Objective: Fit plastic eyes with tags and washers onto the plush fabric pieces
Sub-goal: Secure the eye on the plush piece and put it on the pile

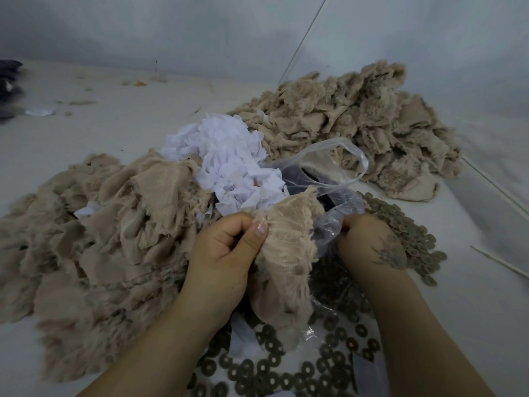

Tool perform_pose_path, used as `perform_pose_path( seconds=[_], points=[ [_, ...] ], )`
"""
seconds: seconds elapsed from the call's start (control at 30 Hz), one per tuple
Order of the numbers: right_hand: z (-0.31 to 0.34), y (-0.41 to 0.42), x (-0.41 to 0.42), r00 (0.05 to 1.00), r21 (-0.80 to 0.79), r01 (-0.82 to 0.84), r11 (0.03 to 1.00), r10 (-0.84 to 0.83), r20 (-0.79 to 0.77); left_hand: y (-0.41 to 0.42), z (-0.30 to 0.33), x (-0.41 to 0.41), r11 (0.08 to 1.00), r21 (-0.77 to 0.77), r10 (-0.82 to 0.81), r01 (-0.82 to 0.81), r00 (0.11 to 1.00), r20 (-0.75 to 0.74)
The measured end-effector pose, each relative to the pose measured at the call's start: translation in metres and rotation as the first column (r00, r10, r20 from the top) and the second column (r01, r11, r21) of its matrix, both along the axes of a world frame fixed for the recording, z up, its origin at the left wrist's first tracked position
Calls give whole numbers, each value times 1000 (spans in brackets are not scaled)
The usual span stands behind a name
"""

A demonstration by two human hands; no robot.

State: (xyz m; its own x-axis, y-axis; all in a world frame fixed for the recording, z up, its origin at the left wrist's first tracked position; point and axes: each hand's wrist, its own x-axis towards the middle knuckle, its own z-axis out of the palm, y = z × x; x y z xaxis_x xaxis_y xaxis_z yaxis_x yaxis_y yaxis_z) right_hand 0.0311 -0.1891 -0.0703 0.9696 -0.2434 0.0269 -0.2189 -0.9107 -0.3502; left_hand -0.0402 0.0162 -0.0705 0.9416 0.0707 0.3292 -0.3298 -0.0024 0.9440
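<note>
The left hand (226,247) pinched a beige plush piece (286,253) at centre, thumb curled over its backing. At three o'clock, the right hand (369,245) reached into a clear plastic bag (337,196), its fingers hidden. Washers (286,373) lay at six o'clock on the desk (114,124).

A single wide-angle head view looks forward and steeply down from close above the worktop (472,310). Both forearms enter from the bottom edge, with the left hand (226,247) and right hand (369,242) near the centre of the frame. The far wall (200,30) fills the upper part, and straight lines bow towards the edges.
</note>
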Motion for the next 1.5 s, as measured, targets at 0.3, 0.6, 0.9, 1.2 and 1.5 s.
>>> perform_pose_path(
  seconds=[0.3,0.6,0.9,1.2,1.5],
  points=[
    [10,-9,7,993,-43,-69,997,64,-103,-1,-1,-1,1000,-19,-4,3,1000,-7],
    [-2,7,15,975,-216,-212,953,190,-117,-2,0,0,1000,-6,14,-14,1000,-10],
    [1,-3,14,995,-138,-97,986,92,-44,-2,-1,0,1000,-7,9,-9,1000,7],
    [30,-7,-31,910,368,-131,921,-36,413,-1,-1,0,1000,-17,8,-8,1000,5],
    [43,-19,-53,955,568,-254,783,108,278,-1,-2,1,1000,-19,12,-11,1000,13]
  ],
)
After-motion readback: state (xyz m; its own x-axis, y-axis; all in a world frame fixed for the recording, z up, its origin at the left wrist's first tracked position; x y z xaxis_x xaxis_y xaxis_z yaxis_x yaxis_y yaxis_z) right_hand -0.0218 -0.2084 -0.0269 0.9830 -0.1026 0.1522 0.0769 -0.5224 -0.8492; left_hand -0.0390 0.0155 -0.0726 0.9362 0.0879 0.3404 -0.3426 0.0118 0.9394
